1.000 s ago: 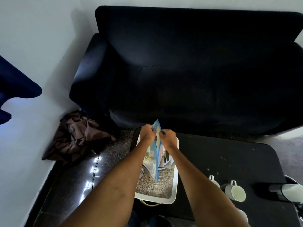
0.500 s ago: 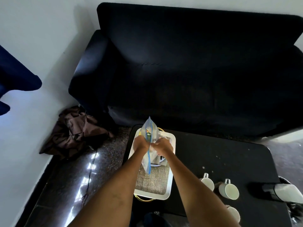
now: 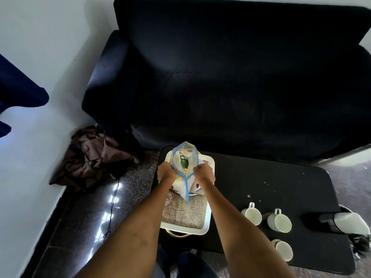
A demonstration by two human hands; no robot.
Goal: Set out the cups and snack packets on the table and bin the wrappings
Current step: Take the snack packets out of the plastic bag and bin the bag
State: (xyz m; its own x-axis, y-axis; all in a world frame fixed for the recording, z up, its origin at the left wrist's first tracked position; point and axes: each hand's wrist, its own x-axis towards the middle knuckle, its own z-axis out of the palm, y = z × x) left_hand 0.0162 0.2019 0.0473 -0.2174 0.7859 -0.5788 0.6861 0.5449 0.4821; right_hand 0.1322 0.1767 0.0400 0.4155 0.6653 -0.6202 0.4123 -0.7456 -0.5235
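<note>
Nearest the camera, on the black low table (image 3: 281, 187): three white ceramic cups (image 3: 279, 220) lying tipped at the right, well apart from the white rectangular tray (image 3: 209, 219) lined with a burlap mat (image 3: 186, 213). Above the tray, held up: a clear zip bag with blue seal (image 3: 185, 157), mouth pulled apart, a green snack packet (image 3: 183, 161) visible inside. Left hand (image 3: 166, 173) and right hand (image 3: 203, 172) each pinched tight on one bag edge. Beyond, a dark sofa (image 3: 230, 77).
</note>
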